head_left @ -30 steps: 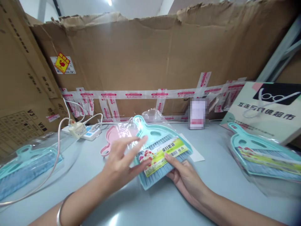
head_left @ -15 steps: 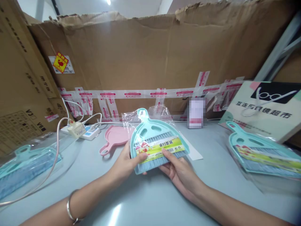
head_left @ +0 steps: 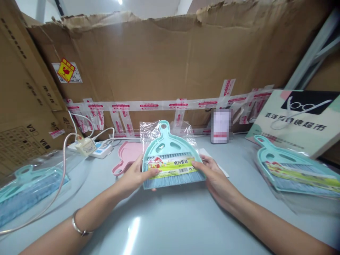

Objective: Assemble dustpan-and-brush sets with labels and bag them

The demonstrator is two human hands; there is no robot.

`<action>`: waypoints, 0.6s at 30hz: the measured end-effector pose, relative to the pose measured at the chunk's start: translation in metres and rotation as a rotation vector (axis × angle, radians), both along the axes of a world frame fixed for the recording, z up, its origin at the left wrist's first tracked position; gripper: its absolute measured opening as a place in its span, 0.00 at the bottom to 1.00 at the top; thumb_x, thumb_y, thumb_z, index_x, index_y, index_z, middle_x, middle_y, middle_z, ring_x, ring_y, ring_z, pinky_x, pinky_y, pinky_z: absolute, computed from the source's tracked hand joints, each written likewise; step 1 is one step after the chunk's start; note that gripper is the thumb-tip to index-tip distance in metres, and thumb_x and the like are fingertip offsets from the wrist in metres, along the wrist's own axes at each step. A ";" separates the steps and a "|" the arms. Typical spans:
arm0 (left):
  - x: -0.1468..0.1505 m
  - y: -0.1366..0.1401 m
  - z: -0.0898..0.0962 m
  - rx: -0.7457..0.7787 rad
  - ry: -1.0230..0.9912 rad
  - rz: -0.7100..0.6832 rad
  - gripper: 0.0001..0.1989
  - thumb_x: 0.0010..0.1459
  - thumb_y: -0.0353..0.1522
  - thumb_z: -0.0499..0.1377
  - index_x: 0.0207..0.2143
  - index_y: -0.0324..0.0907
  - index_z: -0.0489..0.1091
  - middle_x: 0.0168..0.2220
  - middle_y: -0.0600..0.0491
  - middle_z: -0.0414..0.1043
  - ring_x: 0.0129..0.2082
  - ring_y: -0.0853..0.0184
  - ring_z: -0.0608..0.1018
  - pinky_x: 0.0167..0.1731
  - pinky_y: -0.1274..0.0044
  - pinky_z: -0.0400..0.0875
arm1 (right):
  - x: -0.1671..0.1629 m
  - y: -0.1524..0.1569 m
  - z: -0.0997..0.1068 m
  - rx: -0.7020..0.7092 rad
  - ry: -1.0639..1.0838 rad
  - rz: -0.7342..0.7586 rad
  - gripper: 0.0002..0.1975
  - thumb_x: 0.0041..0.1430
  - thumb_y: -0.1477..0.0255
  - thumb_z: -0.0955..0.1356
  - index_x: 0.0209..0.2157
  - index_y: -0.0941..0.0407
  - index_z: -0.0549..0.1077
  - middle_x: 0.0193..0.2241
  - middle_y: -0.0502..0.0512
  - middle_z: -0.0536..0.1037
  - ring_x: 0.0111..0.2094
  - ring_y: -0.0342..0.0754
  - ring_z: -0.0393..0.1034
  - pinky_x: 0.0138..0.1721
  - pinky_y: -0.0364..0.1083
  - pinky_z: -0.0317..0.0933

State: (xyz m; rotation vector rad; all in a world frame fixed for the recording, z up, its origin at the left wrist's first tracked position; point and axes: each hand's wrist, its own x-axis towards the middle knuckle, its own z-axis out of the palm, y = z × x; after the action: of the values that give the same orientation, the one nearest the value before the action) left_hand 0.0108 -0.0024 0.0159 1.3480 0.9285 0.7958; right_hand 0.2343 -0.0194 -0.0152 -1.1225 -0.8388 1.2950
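A turquoise dustpan and brush set (head_left: 170, 163) in a clear plastic bag is held up over the table, its handle pointing away from me. Across the blue bristles runs a green and yellow printed label (head_left: 172, 167). My left hand (head_left: 135, 173) grips the left edge, thumb on top and fingers mostly hidden underneath. On the right edge, my right hand (head_left: 212, 171) is closed with its thumb on the label's end and its fingers behind the bag. Just behind my left hand lies a pink dustpan (head_left: 126, 156).
Bagged turquoise sets lie at left (head_left: 29, 184) and right (head_left: 294, 168). A white cable (head_left: 62, 177) curves from a power strip (head_left: 103, 150) across the left side. Cardboard (head_left: 159, 63) walls the back, with a phone (head_left: 221, 125) against it. A printed box (head_left: 294, 120) leans at right.
My right hand has moved from the front edge to the right edge of the set. The set has turned to sit straighter, facing me, and shifted slightly left.
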 end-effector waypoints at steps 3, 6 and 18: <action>0.002 -0.002 -0.002 -0.020 -0.002 -0.008 0.31 0.48 0.36 0.64 0.53 0.43 0.57 0.45 0.43 0.70 0.32 0.61 0.76 0.21 0.74 0.74 | 0.004 0.002 0.009 -0.058 0.101 0.172 0.26 0.47 0.67 0.72 0.48 0.54 0.63 0.40 0.53 0.76 0.36 0.46 0.73 0.37 0.44 0.67; 0.001 -0.003 -0.003 -0.037 -0.002 -0.016 0.30 0.48 0.36 0.63 0.52 0.44 0.56 0.45 0.44 0.70 0.31 0.63 0.76 0.20 0.76 0.74 | 0.004 0.002 0.013 -0.116 0.141 0.296 0.25 0.48 0.69 0.71 0.48 0.58 0.65 0.37 0.56 0.78 0.34 0.48 0.74 0.35 0.45 0.68; 0.008 -0.001 -0.002 -0.142 -0.044 0.146 0.23 0.49 0.34 0.62 0.47 0.41 0.62 0.31 0.51 0.72 0.21 0.69 0.73 0.12 0.80 0.70 | 0.005 0.005 0.007 -0.166 0.147 0.307 0.20 0.52 0.69 0.69 0.47 0.60 0.68 0.40 0.59 0.77 0.40 0.49 0.73 0.38 0.45 0.69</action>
State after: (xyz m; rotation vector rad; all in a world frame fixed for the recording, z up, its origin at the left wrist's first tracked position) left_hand 0.0191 -0.0031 0.0135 1.1456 1.0376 0.8506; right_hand 0.2389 -0.0145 -0.0086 -1.0387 -0.8273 1.7067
